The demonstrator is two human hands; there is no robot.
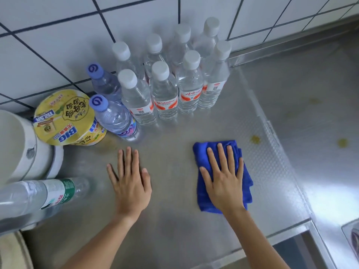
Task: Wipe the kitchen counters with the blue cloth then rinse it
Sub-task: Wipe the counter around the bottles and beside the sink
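A folded blue cloth (202, 152) lies on the steel counter (171, 220), right of centre. My right hand (223, 177) is pressed flat on top of the cloth, fingers spread and pointing away from me. My left hand (130, 181) rests flat and empty on the bare counter, about a hand's width left of the cloth. Yellowish stains (254, 139) mark the counter just beyond the cloth's far right corner, and another stain (342, 142) lies further right.
Several white-capped water bottles (165, 94) stand against the tiled wall, with two blue-capped bottles (114, 115) and a yellow noodle cup (66, 117) to their left. A white appliance (17, 148) and a large clear bottle (38, 199) sit at far left. The counter's front edge (252, 247) is near.
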